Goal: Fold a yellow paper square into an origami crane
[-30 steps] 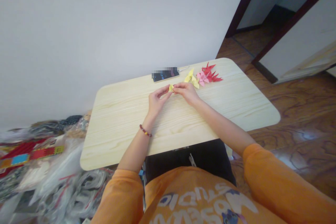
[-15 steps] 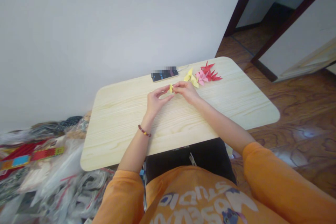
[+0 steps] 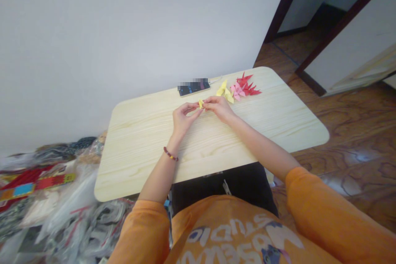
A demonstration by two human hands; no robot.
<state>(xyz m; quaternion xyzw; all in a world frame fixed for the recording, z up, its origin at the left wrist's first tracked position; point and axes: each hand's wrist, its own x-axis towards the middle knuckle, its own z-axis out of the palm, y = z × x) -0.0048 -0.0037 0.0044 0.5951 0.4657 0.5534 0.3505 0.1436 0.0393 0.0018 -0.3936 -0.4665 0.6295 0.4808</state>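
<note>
A small piece of folded yellow paper (image 3: 201,103) is held between my two hands above the table. My left hand (image 3: 183,117) pinches its left side with the fingertips and thumb. My right hand (image 3: 219,107) grips the other side, its fingers partly covering the paper. Just beyond the right hand lie yellow paper flowers (image 3: 225,92), a pink paper flower (image 3: 238,90) and red paper flowers (image 3: 248,85), grouped close together.
The pale wooden table (image 3: 139,144) has rounded corners and stands against a white wall. Near its back edge lies a phone (image 3: 194,87) with a cable. Plastic bags (image 3: 68,202) and other goods are piled on the left. A doorway opens at the right.
Both hands stay in almost the same place. The folded yellow paper has turned slightly between the fingertips, and the left thumb has shifted a little.
</note>
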